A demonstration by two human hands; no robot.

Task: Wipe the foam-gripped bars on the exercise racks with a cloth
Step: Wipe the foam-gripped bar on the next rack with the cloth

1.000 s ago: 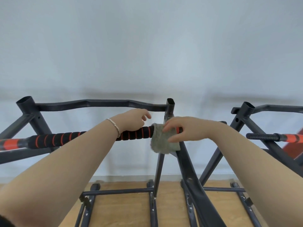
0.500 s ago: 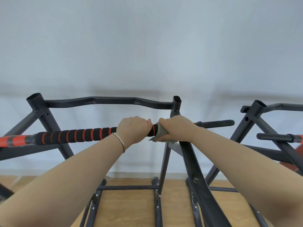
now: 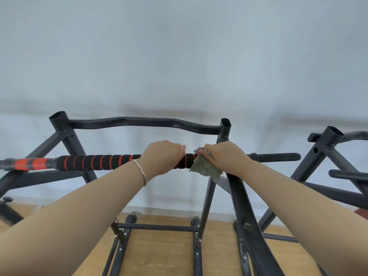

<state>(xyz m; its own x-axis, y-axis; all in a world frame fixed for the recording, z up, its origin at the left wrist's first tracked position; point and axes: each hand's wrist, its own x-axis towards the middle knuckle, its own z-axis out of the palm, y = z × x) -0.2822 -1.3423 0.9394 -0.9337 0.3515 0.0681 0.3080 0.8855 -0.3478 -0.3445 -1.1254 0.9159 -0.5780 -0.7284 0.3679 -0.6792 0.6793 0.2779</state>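
two hands sit side by side on the foam-gripped bar (image 3: 99, 162) of the near exercise rack (image 3: 139, 123). the left hand (image 3: 163, 156) curls round the black-and-orange foam. the right hand (image 3: 223, 156) clamps the grey-green cloth (image 3: 205, 168) round the foam's right end, a corner dangling. the foam likely gives and drags and the cloth looks limp, so a full wrap and firm squeeze should suit.

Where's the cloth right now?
Head view, just right of centre: the cloth is gripped in the right hand against the foam-gripped bar, beside the left hand holding that bar.
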